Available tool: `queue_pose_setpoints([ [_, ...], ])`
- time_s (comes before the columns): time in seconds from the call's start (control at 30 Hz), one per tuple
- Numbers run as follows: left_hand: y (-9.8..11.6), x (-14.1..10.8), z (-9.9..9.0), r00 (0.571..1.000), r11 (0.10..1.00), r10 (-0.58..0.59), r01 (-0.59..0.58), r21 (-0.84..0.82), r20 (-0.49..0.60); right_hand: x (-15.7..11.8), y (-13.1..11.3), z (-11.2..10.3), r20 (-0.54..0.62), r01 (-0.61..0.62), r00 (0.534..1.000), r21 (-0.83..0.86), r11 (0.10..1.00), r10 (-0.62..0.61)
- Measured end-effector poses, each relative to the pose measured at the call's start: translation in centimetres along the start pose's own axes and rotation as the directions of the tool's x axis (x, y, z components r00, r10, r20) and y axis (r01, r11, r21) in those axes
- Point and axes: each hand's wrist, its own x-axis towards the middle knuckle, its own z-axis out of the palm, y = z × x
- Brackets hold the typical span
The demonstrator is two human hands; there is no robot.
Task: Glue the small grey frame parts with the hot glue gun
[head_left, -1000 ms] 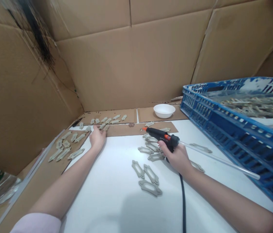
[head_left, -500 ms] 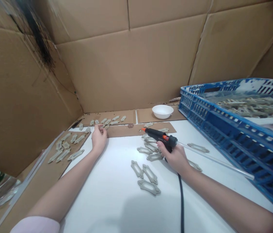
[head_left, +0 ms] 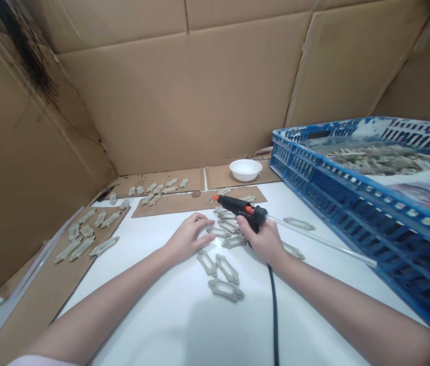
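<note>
L hand (head_left: 188,238) moved in toward parts (head_left: 218,232) — grip open, empty; R hand (head_left: 262,241) — grip shut on glue gun (head_left: 235,206), no change.
</note>
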Motion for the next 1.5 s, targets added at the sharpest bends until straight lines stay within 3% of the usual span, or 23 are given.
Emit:
queue_pose_setpoints([
  [0.17, -0.1, 0.2, 0.4, 0.999, 1.0, -0.016, 0.015, -0.021, -0.038, -0.1, 0.1, 0.0, 0.003, -0.001, 1.0, -0.014, 1.0, 0.001],
  [0.33, -0.7, -0.3, 0.0, 0.975, 0.944, -0.2, 0.165, -0.284, -0.098, -0.2, 0.2, -0.3, 0.031, -0.047, 0.998, 0.009, 0.999, 0.047],
  [0.43, -1.0, -0.2, 0.1, 0.901, 0.75, -0.416, 0.263, -0.607, -0.124, -0.2, 0.2, -0.4, 0.018, -0.027, 0.999, 0.001, 1.0, 0.027],
  [0.53, -1.0, 0.1, 0.0, 0.825, 0.472, -0.564, 0.3, -0.829, -0.023, -0.2, 0.3, -0.2, 0.009, -0.01, 1.0, -0.018, 1.0, 0.01],
  [0.67, -0.5, 0.1, -0.2, 0.763, 0.345, -0.646, 0.29, -0.892, -0.002, -0.3, 0.5, -0.1, 0.004, 0.04, 0.999, -0.086, 0.995, -0.04],
  [0.8, 0.1, 0.0, -0.2, 0.767, 0.337, -0.641, 0.281, -0.899, -0.001, -0.4, 0.3, -0.1, 0.009, 0.254, 0.967, -0.141, 0.957, -0.256],
  [1.0, 0.7, -0.3, 0.1, 0.811, 0.403, -0.583, 0.25, -0.88, -0.037, -0.5, -0.3, 0.0, 0.076, 0.567, 0.823, -0.101, 0.817, -0.562],
  [1.07, 0.7, -0.4, 0.2, 0.823, 0.434, -0.566, 0.243, -0.867, -0.052, -0.5, -0.4, 0.1, 0.096, 0.583, 0.812, -0.098, 0.806, -0.576],
  [1.27, 1.0, -0.6, 0.5, 0.849, 0.502, -0.521, 0.219, -0.837, -0.091, -0.5, -0.2, 0.1, 0.108, 0.534, 0.845, -0.115, 0.838, -0.524],
  [1.5, 1.3, -0.8, 0.8, 0.864, 0.554, -0.496, 0.235, -0.799, -0.09, -0.6, -0.1, 0.1, 0.144, 0.565, 0.823, -0.095, 0.82, -0.55],
])
